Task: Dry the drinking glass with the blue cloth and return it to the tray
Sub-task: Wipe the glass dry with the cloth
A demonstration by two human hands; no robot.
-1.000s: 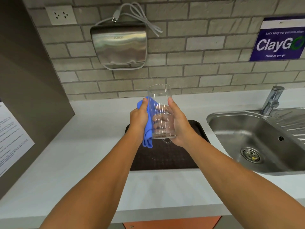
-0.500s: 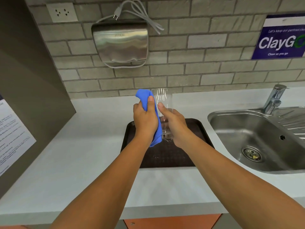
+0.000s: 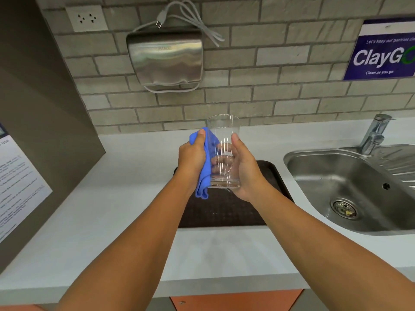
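Observation:
A clear drinking glass [image 3: 223, 133] is held upright in the air above the dark brown tray [image 3: 224, 212]. My right hand [image 3: 243, 167] grips the glass around its lower half, thumb up along the near side. My left hand [image 3: 193, 153] holds the blue cloth [image 3: 205, 176] and presses it against the glass's left side. The cloth's loose end hangs below the hand. The tray lies flat on the white counter, partly hidden by both forearms.
A steel sink [image 3: 350, 187] with a tap [image 3: 375, 133] lies to the right of the tray. On the brick wall hang a steel hand dryer [image 3: 165, 57], a socket [image 3: 86, 19] and a blue sign [image 3: 384, 52]. A dark side panel with a paper notice [image 3: 18, 182] stands at the left.
The glass was tilted and half hidden behind the cloth half a second ago; now it stands upright again with the cloth lower on its left side. The view shifted slightly.

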